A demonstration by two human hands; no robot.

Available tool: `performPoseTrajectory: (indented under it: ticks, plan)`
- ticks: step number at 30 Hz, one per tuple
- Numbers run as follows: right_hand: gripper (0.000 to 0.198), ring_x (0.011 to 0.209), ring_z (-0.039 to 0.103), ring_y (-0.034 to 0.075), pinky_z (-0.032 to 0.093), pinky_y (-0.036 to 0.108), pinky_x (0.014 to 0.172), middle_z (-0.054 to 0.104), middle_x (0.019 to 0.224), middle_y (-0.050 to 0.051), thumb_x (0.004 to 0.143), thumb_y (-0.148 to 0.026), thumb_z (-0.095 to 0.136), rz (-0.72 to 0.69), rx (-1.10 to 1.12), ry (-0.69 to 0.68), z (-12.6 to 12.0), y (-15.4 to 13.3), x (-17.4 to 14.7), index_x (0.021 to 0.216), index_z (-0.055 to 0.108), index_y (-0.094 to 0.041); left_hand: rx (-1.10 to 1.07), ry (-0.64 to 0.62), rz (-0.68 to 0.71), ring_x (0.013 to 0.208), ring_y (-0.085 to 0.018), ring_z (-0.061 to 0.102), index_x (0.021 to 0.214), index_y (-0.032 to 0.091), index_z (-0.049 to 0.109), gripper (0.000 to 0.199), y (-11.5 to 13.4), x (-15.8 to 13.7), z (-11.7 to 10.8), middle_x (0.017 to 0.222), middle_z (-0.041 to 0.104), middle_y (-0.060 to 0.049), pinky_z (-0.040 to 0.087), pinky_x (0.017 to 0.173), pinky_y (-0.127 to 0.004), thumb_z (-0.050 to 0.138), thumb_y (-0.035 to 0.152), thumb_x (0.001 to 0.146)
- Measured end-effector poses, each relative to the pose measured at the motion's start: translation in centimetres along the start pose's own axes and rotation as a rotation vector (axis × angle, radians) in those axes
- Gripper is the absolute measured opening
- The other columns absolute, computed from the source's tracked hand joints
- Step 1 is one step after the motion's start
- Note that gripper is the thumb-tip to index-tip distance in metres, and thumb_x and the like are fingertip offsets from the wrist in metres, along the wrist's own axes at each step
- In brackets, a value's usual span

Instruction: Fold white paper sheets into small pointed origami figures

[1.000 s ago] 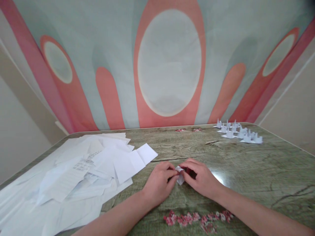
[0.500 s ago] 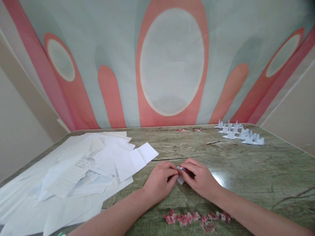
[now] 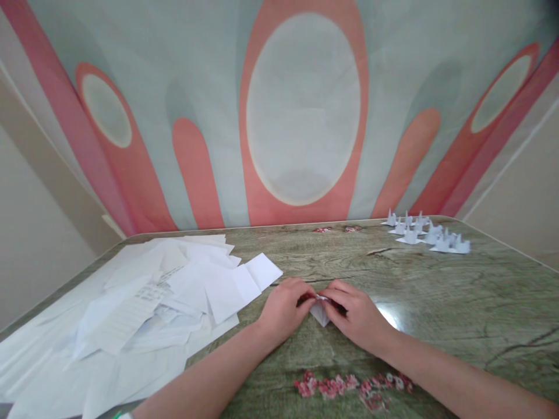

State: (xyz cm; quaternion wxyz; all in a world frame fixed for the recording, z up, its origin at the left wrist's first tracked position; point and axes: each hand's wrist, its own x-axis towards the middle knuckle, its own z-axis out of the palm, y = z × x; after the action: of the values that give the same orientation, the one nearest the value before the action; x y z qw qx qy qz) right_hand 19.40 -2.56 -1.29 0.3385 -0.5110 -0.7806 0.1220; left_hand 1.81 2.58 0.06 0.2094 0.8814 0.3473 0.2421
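A small folded piece of white paper is held between my two hands over the middle of the table. My left hand pinches its upper edge from the left with thumb and forefinger. From the right, my right hand pinches the same edge, its fingertips almost meeting those of the left. The paper's lower part shows as a point below the fingertips; its top is mostly covered by my fingers.
Loose white sheets, some printed, spread in a heap over the table's left side. Several small folded paper figures stand at the back right. The wood-patterned table bears a printed flower strip near me. A patterned backdrop rises behind.
My fingertips have shifted slightly along the paper's upper edge, and more of its lower point shows beneath them. The view has tilted a little.
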Motion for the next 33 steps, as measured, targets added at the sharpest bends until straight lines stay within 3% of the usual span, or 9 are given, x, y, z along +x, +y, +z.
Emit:
performPoseTrajectory:
  ticks: [9,17,28,33]
  plan:
    - [0.018,0.076,0.056,0.016,0.047,0.029,0.071,0.06,0.082,0.004,0.082,-0.015,0.051,-0.047,-0.031,0.012,0.1,0.4,-0.2,0.093,0.064,-0.021,0.108,0.019,0.074,0.08,-0.015,0.054,0.083,0.021,0.067,0.012,-0.2,-0.1,0.2,0.08,0.061,-0.002,0.043,0.072,-0.026,0.056,0.02,0.081]
    - [0.025,0.08,0.056,0.017,0.046,0.031,0.073,0.06,0.084,0.004,0.082,-0.011,0.049,-0.085,-0.04,-0.01,0.2,0.3,-0.3,0.1,0.063,-0.022,0.201,0.046,0.134,0.074,-0.015,0.053,0.07,0.018,0.064,0.014,0.3,-0.2,0.0,0.074,0.06,-0.002,0.04,0.067,-0.027,0.055,0.019,0.081]
    - [0.016,0.075,0.054,0.017,0.036,0.032,0.069,0.064,0.08,0.005,0.084,-0.019,0.052,-0.293,-0.35,0.054,-0.3,0.1,-0.4,0.094,0.065,-0.021,0.391,0.029,0.239,0.073,-0.016,0.05,0.068,0.017,0.06,0.022,0.5,-0.3,0.0,0.073,0.056,-0.004,0.038,0.065,-0.029,0.048,0.022,0.085]
    - [0.016,0.075,0.051,0.018,0.035,0.034,0.07,0.063,0.08,0.006,0.085,-0.019,0.049,-0.314,-0.43,0.027,-0.2,0.0,-0.6,0.092,0.065,-0.019,0.47,-0.004,0.242,0.073,-0.017,0.049,0.068,0.017,0.059,0.024,0.8,-0.4,-0.2,0.075,0.055,-0.004,0.037,0.065,-0.03,0.045,0.024,0.087]
